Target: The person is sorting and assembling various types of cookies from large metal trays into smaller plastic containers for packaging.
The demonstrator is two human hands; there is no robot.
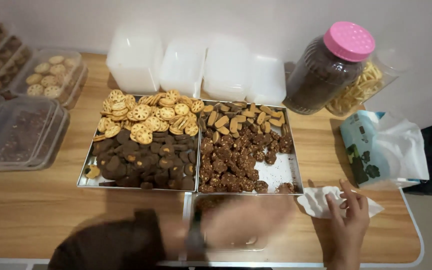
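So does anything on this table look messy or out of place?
Mostly tidy. The pink-lidded jar leans tilted against the wall, not upright, and crumbs lie scattered over the bare corner of the right tray. The left hand is too blurred to judge.

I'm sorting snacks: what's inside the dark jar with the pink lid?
The pink-lidded dark plastic jar looks full of something dark brown almost to the lid; the pieces are too blurred to identify. Its base is hidden behind the metal tray.

Soft, even indoor light from above, warm in tone. White lidded tubs (196,67) at the back glare and lose detail. The left hand (241,220) smears with motion blur. Edges bend slightly outward.
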